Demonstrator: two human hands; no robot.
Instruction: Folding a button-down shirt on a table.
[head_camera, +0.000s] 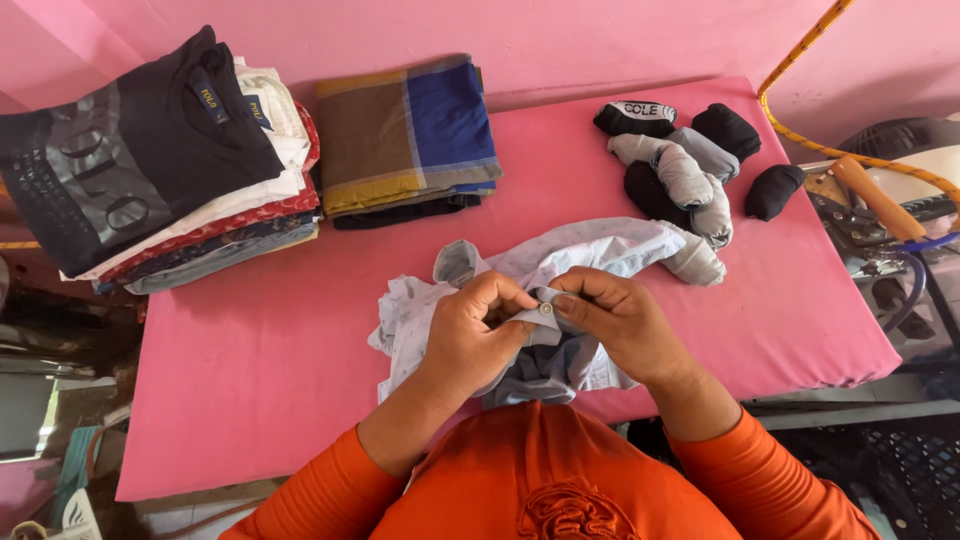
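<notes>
A crumpled pale blue shirt (590, 250) lies on the pink padded table (280, 350) in front of me. My left hand (475, 335) and my right hand (615, 320) both pinch one strip of the shirt's fabric between them, where a small round button (546, 309) shows. The fingers of both hands are closed on the cloth. Part of the shirt hangs over the table's near edge, hidden behind my wrists. My sleeves are orange.
A tall stack of folded clothes (160, 160) with a dark printed shirt on top sits at the back left. A folded brown and blue checked cloth (410, 135) lies beside it. Several rolled black and grey socks (685, 165) lie at back right. An iron (890, 205) with a yellow cord stands off the right edge.
</notes>
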